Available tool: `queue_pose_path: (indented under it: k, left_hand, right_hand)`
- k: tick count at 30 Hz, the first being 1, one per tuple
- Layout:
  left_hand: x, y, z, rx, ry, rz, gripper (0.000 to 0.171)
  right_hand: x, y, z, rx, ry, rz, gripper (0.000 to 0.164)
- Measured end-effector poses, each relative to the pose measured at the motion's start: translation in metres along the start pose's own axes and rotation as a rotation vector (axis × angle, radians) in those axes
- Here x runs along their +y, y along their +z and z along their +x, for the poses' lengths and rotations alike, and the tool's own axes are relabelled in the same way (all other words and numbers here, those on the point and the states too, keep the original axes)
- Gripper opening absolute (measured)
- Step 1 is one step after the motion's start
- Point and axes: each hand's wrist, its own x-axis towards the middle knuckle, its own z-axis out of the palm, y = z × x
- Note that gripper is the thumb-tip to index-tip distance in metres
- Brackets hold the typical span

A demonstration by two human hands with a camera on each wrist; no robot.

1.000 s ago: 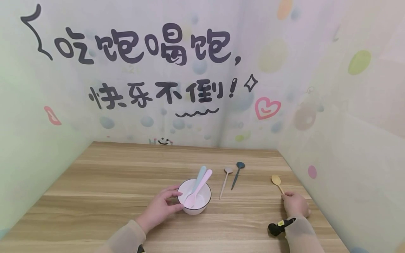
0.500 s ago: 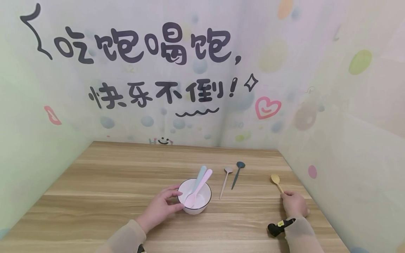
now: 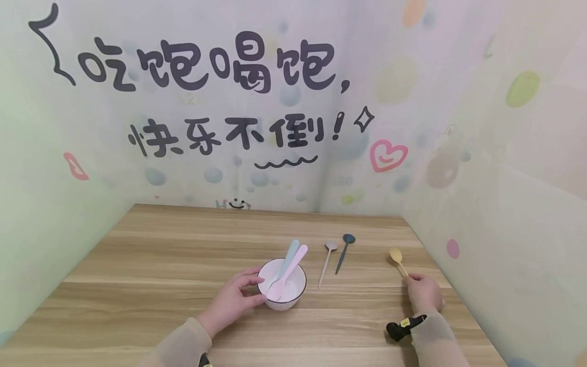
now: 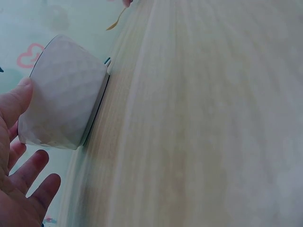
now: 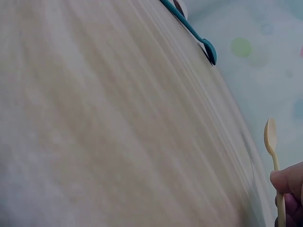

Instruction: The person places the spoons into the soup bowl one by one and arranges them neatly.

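Observation:
A white bowl point(image 3: 282, 306) with a dark rim stands on the table. My left hand point(image 3: 234, 302) holds its left side, thumb and a finger at the rim, while other fingers spread loosely below in the left wrist view. Inside the bowl lean a pink spoon point(image 3: 290, 271) and a light blue spoon point(image 3: 291, 253), handles pointing to the far side. At the right, my right hand point(image 3: 424, 294) pinches a yellow spoon point(image 3: 396, 255) by its handle, bowl end pointing away. That yellow spoon point(image 5: 270, 136) appears raised off the table in the right wrist view.
Between the bowl and the right hand lie a beige spoon point(image 3: 326, 262) and a dark teal spoon point(image 3: 346, 252). The wooden table point(image 3: 151, 275) meets printed walls at the back and both sides. A black strap device point(image 3: 403, 328) sits at the right wrist.
My right hand has shifted slightly left and away from me, bringing the yellow spoon with it. The left hand, the bowl and the other spoons stay in place.

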Motion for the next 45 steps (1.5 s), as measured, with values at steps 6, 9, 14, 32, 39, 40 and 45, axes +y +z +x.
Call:
queue_pose_path:
  k: [6, 9, 14, 32, 39, 40, 45]
  left_hand:
    - [0.000, 0.000, 0.000, -0.002, -0.003, -0.007, 0.034]
    - [0.001, -0.001, 0.000, -0.001, -0.007, -0.001, 0.034]
    - [0.001, 0.000, 0.000, -0.002, -0.012, 0.004, 0.035]
    - [0.000, 0.000, 0.000, -0.002, -0.003, 0.007, 0.034]
    - [0.000, 0.000, 0.001, -0.003, -0.001, 0.010, 0.035]
    - [0.000, 0.000, 0.001, -0.003, -0.002, 0.011, 0.035]
    - [0.000, 0.000, 0.001, -0.001, -0.001, 0.015, 0.035]
  right_hand:
    - [-0.005, 0.000, 0.000, 0.007, -0.035, -0.012, 0.031]
    - [-0.009, 0.000, 0.000, 0.014, -0.067, -0.022, 0.030]
    - [-0.016, -0.001, -0.001, -0.013, -0.092, -0.039, 0.033]
    - [-0.046, -0.004, -0.006, -0.078, -0.203, -0.018, 0.031]
    - [-0.061, -0.006, -0.011, -0.131, -0.218, -0.007, 0.031]
    - [-0.062, -0.006, -0.011, -0.142, -0.221, -0.006, 0.031]
    - [-0.070, -0.006, -0.013, -0.194, -0.245, -0.003, 0.032]
